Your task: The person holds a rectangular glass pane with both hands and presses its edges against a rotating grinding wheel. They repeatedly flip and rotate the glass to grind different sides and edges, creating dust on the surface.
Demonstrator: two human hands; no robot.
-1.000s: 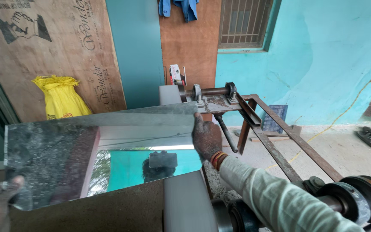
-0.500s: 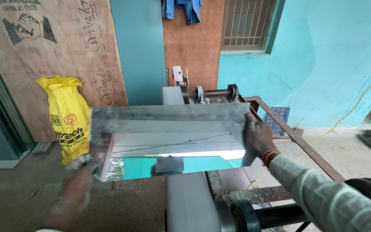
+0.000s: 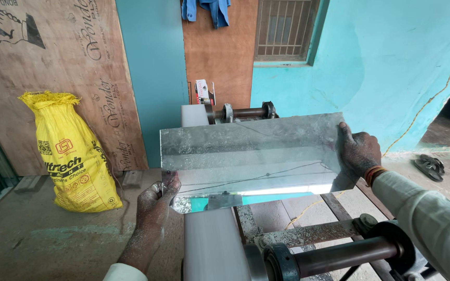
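- Item: flat rectangular mirror sheet, silvery and dust-filmed [image 3: 251, 156], reflecting the teal wall. It spans between your two hands, held level in front of you, above the white belt of the sanding machine [image 3: 212, 250].
- Left hand [image 3: 154, 203]: dusty, closed on the sheet's near left corner, thumb on top, fingers underneath.
- Right hand [image 3: 359, 152]: dusty, closed over the sheet's right short edge, fingers wrapped onto the top face.
- Handling, as judged: rigid, thin, brittle; it looks moderately heavy for its thickness. The edges seem raw and may cut, and the dust film makes the faces slippery.
- Where to hold: keep to the two opposite ends as you have them, palms supporting from below, so the sheet does not flex at its middle. Avoid pinching a single corner.
- Below your right hand: rusty steel frame [image 3: 308, 234] and dark roller shaft [image 3: 339, 257].
- Well to the left of your left hand: yellow woven sack [image 3: 74, 156] standing against a brown plywood board [image 3: 63, 62].
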